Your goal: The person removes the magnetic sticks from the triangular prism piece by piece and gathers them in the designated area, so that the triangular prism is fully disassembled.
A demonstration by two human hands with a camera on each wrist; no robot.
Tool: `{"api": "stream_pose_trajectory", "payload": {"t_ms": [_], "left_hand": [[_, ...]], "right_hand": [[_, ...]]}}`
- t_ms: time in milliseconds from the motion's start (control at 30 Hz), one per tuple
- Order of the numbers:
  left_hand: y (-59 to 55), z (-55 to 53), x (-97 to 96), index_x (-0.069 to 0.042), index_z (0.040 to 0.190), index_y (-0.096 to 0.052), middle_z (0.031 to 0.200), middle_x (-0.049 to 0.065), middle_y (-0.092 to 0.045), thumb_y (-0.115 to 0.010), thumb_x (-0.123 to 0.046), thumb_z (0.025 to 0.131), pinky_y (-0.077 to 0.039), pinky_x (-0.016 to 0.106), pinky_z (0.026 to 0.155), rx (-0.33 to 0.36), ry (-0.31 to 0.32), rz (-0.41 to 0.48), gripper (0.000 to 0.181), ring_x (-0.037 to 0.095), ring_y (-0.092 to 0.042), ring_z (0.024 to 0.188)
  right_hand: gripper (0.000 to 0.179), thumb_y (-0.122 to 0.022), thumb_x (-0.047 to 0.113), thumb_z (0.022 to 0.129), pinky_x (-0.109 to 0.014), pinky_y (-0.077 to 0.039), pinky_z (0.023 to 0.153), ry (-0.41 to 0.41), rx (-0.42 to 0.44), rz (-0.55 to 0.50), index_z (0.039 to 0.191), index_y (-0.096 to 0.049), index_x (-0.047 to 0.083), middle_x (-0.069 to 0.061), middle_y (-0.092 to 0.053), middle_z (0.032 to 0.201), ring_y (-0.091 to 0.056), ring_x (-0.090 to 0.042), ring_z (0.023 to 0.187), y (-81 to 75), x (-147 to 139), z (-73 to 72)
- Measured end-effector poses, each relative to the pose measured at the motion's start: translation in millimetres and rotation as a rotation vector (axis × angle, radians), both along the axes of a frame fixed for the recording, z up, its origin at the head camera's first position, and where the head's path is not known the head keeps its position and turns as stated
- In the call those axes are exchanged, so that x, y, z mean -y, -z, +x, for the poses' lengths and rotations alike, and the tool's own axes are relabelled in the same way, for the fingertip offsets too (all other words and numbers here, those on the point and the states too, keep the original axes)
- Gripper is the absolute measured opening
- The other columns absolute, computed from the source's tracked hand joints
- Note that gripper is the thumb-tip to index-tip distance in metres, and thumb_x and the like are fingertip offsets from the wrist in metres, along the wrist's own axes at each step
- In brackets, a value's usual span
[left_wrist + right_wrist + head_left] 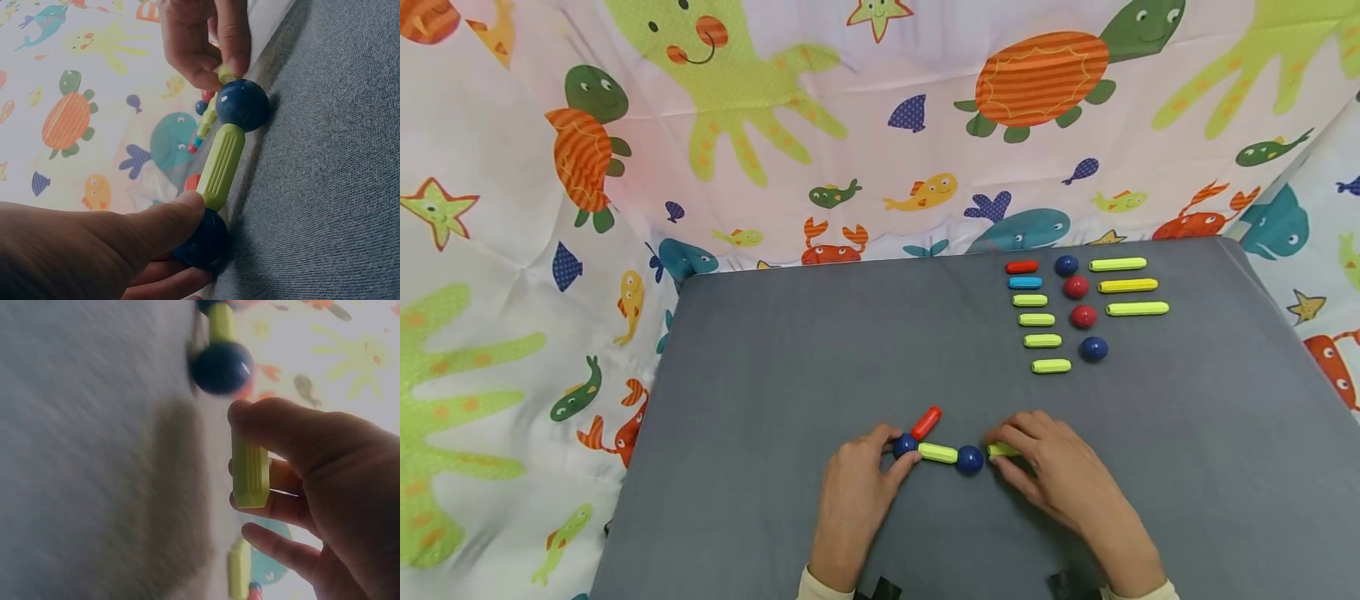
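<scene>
My left hand (pixel 853 492) pinches a dark blue ball (pixel 905 446) between thumb and fingers. A short lime-green rod (pixel 937 452) joins that ball to a second blue ball (pixel 970 460) on its right. From the held ball a short red rod (pixel 927 423) slants up and away. Just right of the second ball, my right hand (pixel 1063 475) holds another short lime-green stick (pixel 251 472) by thumb and fingertips. A small gap separates this stick from the ball in the head and right wrist views.
At the back right of the grey table (pixel 820 350) lie a column of short rods (pixel 1036 320), two blue and two red balls (pixel 1083 317), and three longer yellow-green rods (pixel 1127 286). A cloth (pixel 865 150) printed with sea animals hangs behind.
</scene>
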State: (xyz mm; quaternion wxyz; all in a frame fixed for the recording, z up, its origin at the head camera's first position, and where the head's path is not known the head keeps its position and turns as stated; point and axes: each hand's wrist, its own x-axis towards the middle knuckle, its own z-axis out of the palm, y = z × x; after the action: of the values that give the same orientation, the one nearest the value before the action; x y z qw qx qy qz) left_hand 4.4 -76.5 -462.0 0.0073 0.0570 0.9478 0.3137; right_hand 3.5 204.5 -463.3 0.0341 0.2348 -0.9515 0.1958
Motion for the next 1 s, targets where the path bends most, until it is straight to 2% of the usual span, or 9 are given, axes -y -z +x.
{"api": "stream_pose_trajectory", "payload": {"t_ms": [200,433,667,867,1000], "left_hand": [[-0.4,0.0,-3.4,-0.017,0.109,-0.079,0.098,0.005,-0.081,-0.091,-0.036,0.084,-0.059,0.032,0.062,0.006,-0.016,-0.006,0.034,0.018,-0.077,0.083],[1.3,0.9,-2.9,-0.015,0.109,-0.080,0.099,0.004,-0.081,-0.092,-0.034,0.083,-0.060,0.034,0.065,0.013,-0.028,-0.008,0.034,0.018,-0.077,0.086],[1.5,1.7,-0.2,-0.017,0.108,-0.079,0.098,0.004,-0.080,-0.092,-0.034,0.083,-0.060,0.034,0.065,0.022,-0.027,0.002,0.033,0.017,-0.077,0.085],[0.5,0.9,-0.9,-0.017,0.109,-0.079,0.098,0.003,-0.081,-0.091,-0.035,0.084,-0.060,0.034,0.066,0.029,-0.025,0.007,0.033,0.017,-0.077,0.086],[0.0,0.3,-1.2,-0.017,0.110,-0.079,0.099,0.003,-0.080,-0.091,-0.035,0.084,-0.060,0.034,0.065,0.041,-0.027,0.006,0.034,0.018,-0.077,0.086]], "right_hand": [[0.027,-0.090,0.021,0.087,-0.047,-0.055,0.080,0.096,-0.073,-0.045,0.110,-0.078,0.022,0.007,-0.068,0.104,-0.063,-0.018,0.095,-8.0,-26,-13.9],[0.032,-0.092,0.011,0.082,-0.054,-0.056,0.080,0.238,-0.042,-0.068,0.111,-0.080,0.020,-0.001,-0.069,0.101,-0.064,-0.026,0.094,-7.7,-48,-26.0],[0.032,-0.087,-0.002,0.084,-0.057,-0.053,0.084,0.263,-0.050,-0.081,0.109,-0.078,0.016,-0.006,-0.070,0.105,-0.062,-0.034,0.099,-0.1,-58,-33.8],[0.029,-0.085,-0.001,0.086,-0.059,-0.053,0.086,0.272,-0.030,-0.071,0.110,-0.078,0.014,-0.009,-0.070,0.108,-0.062,-0.036,0.102,2.7,-59,-38.2],[0.029,-0.085,-0.002,0.085,-0.058,-0.052,0.085,0.265,-0.046,-0.074,0.109,-0.079,0.013,-0.009,-0.071,0.107,-0.063,-0.035,0.100,5.6,-58,-39.3]]}}
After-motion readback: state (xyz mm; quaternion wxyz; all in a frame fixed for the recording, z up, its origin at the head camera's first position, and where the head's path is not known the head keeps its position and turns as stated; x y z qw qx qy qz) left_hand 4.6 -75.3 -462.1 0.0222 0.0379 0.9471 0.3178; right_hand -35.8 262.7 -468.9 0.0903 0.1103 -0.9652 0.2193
